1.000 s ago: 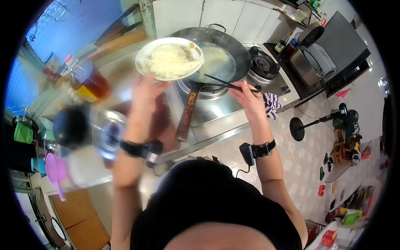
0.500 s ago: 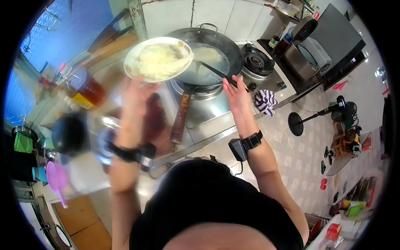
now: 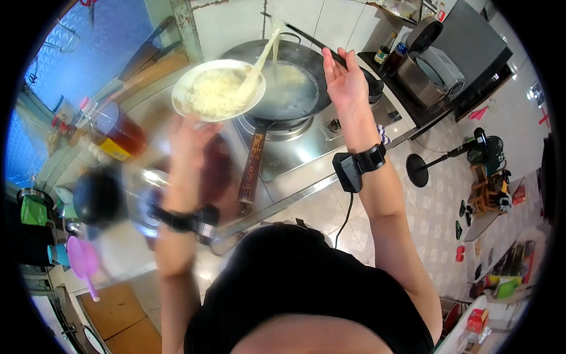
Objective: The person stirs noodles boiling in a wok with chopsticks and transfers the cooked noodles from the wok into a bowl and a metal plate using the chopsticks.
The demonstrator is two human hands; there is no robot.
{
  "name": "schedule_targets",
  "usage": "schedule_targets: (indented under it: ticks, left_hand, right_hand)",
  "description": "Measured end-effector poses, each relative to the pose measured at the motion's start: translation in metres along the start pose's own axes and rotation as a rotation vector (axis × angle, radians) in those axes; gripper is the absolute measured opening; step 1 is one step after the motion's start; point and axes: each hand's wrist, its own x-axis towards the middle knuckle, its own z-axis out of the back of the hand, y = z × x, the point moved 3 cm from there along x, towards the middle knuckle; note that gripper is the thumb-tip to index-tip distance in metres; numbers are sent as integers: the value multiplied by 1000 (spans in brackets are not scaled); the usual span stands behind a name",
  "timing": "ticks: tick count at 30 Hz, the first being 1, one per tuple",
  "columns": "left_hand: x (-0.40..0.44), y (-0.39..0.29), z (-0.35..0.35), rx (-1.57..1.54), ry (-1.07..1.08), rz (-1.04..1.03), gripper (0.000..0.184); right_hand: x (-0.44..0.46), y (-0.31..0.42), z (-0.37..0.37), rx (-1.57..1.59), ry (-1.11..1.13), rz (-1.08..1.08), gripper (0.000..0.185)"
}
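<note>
My left hand (image 3: 190, 141) grips the near rim of a white plate (image 3: 180, 79) piled with pale noodles (image 3: 213, 89), just left of the wok. My right hand (image 3: 346, 79) is closed on black chopsticks (image 3: 306, 36), raised over the stove. A strand of noodles hangs from the chopstick tips, one part reaching down to the plate and a thinner part toward the wok. The black wok (image 3: 315, 59) sits on the left burner with cloudy water and some noodles (image 3: 290, 76) inside. Its wooden handle (image 3: 252, 168) points toward me.
An oil bottle (image 3: 121, 128), a black bowl (image 3: 96, 197) and a glass lid (image 3: 144, 194) stand at the left. A pink ladle (image 3: 82, 259) lies at the counter's left end. At the right are sauce bottles (image 3: 386, 49), a rice cooker (image 3: 421, 82) and a floor fan (image 3: 417, 170).
My right hand has risen with the chopsticks, lifting a long strand of noodles above the plate and wok. The plate has shifted slightly left in view.
</note>
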Motion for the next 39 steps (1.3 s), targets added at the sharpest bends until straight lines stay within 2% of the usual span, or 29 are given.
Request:
schedule_targets:
  ticks: [3,5,7,9,11,15,19,21,22,23,25,29,33,38,39]
  left_hand:
    - [1,1,-3,20,-28,-13,43]
    - [4,4,-1,17,-7,-5,43]
    - [7,7,-1,15,14,6,44]
    - [9,10,-2,24,1,6,43]
    - [9,11,-4,25,3,5,42]
    - [8,14,-9,16,-12,13,42]
    - [8,16,-6,30,-15,45,41]
    - [6,13,-5,19,19,41,41]
    - [5,13,-5,18,15,40,41]
    - [5,13,-4,15,9,43,41]
    - [6,13,0,9,2,42,41]
    - [4,14,5,-33,23,27,40]
    - [-2,12,7,-60,12,23,40]
    - [-2,13,13,-56,26,40,39]
    - [-2,13,13,-52,30,47,39]
  right_hand:
    - [3,12,-34,-7,108,25,31]
    - [13,18,-50,1,104,47,34]
    - [25,27,-66,-16,289,51,29]
    - [14,31,-92,-37,278,66,31]
    - [6,32,-115,-39,287,66,21]
    - [-2,29,-140,-96,413,28,24]
    - [-12,14,-144,-227,450,6,25]
    - [-20,5,-140,-849,621,97,32]
    - [-23,1,-136,-1084,638,48,32]
    - [-27,3,-135,-1084,641,46,32]
    - [-36,6,-134,-1389,695,16,34]
    - [-36,17,-124,-1279,572,79,35]
    - [-14,-10,-84,-1103,497,127,31]
    - [-21,-41,-62,-982,543,-15,30]
    - [-25,-44,-62,-1004,622,-12,29]
